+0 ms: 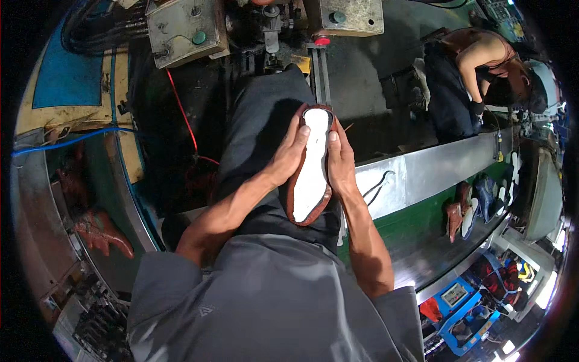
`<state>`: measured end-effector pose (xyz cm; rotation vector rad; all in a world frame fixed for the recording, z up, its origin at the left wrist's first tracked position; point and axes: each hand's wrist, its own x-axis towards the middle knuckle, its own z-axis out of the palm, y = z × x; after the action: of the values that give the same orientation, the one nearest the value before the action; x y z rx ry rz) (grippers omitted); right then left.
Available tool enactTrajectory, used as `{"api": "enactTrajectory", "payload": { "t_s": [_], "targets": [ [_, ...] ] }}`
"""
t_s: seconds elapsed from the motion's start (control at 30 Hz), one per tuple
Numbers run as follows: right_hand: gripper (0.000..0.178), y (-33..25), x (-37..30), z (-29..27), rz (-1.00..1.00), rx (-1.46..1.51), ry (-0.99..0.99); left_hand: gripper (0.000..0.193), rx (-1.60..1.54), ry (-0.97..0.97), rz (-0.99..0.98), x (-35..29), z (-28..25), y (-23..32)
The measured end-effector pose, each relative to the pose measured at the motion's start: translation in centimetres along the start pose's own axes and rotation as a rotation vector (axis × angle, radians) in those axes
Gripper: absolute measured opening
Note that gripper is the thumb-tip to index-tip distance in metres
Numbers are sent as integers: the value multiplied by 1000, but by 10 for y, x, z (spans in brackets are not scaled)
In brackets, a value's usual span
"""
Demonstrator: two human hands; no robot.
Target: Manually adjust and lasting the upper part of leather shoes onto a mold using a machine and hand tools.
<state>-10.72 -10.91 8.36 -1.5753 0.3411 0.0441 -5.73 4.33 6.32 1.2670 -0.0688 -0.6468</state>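
A brown leather shoe upper (pixel 294 199) lies bottom up over my lap, its white insole board (pixel 315 163) facing me. The heel end points away from me and the toe end toward my body. My left hand (pixel 291 151) is wrapped along the shoe's left side, thumb pressed on the white board near the heel. On the opposite side my right hand (pixel 341 160) grips the edge, its thumb also near the heel. The fingers beneath the shoe are mostly hidden.
A machine with grey boxes (pixel 187 33) and green buttons stands ahead. Right, pliers (pixel 379 186) lie on a metal ledge (pixel 422 175) beside a green conveyor (pixel 410 232) carrying shoe parts (pixel 455 220). Brown uppers (pixel 99 232) lie left. A co-worker (pixel 476 72) bends over at far right.
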Motion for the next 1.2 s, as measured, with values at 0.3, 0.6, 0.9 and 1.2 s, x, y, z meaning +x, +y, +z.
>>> {"api": "enactTrajectory", "payload": {
  "t_s": [0.3, 0.6, 0.9, 1.2],
  "targets": [
    [88, -53, -77, 21, -152, -836, -45, 60, 217, 333, 101, 21, 7, 0],
    [85, -47, -98, 22, -372, -1195, -113, 19, 776, 232, 452, 61, -44, 33],
    [73, -54, -86, 14, -302, -1052, -146, 27, 813, 196, 412, 60, -63, 39],
    [67, -118, -35, -9, -430, -1089, 91, 71, 424, 527, 539, 186, -149, 207]
  ]
}}
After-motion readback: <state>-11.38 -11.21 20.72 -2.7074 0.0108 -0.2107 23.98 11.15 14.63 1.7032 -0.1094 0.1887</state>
